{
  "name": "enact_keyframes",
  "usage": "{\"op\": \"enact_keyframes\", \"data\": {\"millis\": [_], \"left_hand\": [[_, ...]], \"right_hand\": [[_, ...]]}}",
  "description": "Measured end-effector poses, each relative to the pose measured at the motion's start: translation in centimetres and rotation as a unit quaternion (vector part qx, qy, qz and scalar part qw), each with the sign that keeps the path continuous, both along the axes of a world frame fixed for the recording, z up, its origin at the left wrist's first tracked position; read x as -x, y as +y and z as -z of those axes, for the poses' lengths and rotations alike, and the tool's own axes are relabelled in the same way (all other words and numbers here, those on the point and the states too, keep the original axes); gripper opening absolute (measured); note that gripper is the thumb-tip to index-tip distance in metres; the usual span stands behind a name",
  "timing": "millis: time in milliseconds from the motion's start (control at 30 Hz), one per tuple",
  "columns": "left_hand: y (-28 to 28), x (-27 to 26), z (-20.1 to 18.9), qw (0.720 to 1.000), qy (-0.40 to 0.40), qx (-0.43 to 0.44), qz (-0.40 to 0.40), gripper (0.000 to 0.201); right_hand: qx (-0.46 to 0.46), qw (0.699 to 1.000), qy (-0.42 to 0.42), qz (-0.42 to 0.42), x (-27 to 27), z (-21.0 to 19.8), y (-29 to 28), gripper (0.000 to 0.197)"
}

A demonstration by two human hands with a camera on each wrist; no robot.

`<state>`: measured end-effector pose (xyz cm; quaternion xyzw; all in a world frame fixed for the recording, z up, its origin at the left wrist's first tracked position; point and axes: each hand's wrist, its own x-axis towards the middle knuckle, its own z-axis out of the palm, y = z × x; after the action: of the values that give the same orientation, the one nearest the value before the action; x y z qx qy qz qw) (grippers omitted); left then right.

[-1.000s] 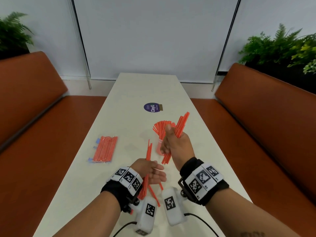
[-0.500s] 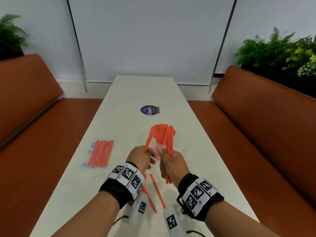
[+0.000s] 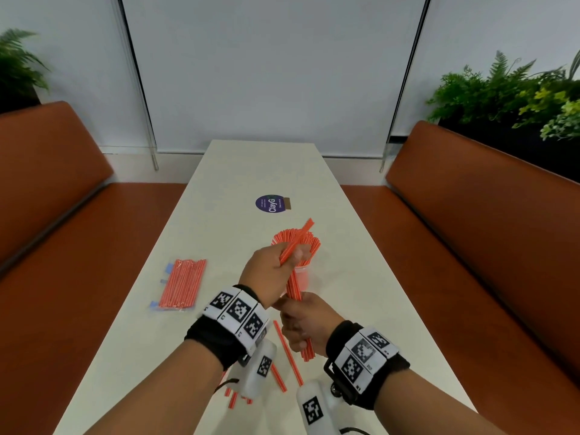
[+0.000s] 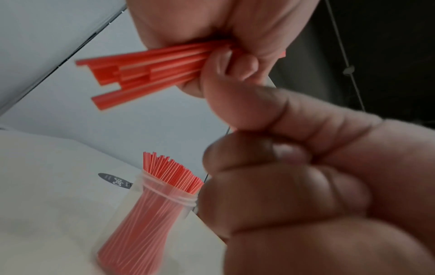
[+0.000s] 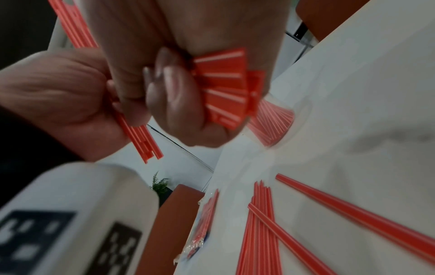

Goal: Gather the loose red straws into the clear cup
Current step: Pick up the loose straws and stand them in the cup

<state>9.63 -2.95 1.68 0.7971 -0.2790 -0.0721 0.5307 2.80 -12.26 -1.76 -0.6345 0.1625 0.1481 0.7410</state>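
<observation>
The clear cup [image 3: 303,277] [image 4: 146,214] stands mid-table, packed with red straws that fan out at its top [image 3: 310,243]. My left hand [image 3: 266,271] is raised just in front of the cup. It grips a small bunch of red straws [image 3: 301,235] [image 4: 150,70] that slants up over the cup. Below it and nearer to me, my right hand [image 3: 304,324] is fisted around a second bunch [image 3: 295,287] [image 5: 223,89] whose top reaches the left hand. Several loose straws [image 3: 287,353] [image 5: 261,223] lie on the table under my wrists.
A sealed packet of red straws [image 3: 182,284] lies near the left edge of the white table [image 3: 251,171]. A round purple sticker [image 3: 270,203] sits beyond the cup. Brown benches [image 3: 470,230] flank the narrow table, with plants behind them.
My left hand has lifted from the table up to the cup with a bunch of straws. My right hand has drawn its bunch back from the cup toward me.
</observation>
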Motion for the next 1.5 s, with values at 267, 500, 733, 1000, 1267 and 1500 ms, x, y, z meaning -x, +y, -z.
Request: {"op": "enact_keyframes", "data": {"millis": [267,500,733,1000,1267,1500], "left_hand": [[0.4,0.4,1.1,0.998,-0.028,-0.05,-0.013,0.031],[1.5,-1.0,2.1,0.99,0.019,0.048,-0.128,0.018],[2.8,-2.1,3.4,0.974,0.107,0.091,-0.178,0.043],[0.7,-1.8,3.1,0.953,0.177,0.192,-0.152,0.043],[0.2,-2.2,4.0,0.948,0.205,0.197,-0.146,0.041],[-1.0,-2.5,3.0,0.931,0.228,0.231,-0.166,0.04]], "right_hand": [[-0.045,0.997,-0.026,0.051,-0.3,-0.1,-0.5,0.043],[0.262,0.954,-0.084,0.12,-0.5,0.1,-1.4,0.042],[0.267,0.909,-0.188,0.259,-5.9,-3.3,-4.8,0.04],[0.377,0.902,-0.176,0.113,-12.3,-1.4,-3.6,0.032],[0.501,0.858,-0.108,0.017,-12.5,-0.2,-3.9,0.046],[0.41,0.868,-0.216,0.176,-9.1,-3.5,-5.5,0.017]]}}
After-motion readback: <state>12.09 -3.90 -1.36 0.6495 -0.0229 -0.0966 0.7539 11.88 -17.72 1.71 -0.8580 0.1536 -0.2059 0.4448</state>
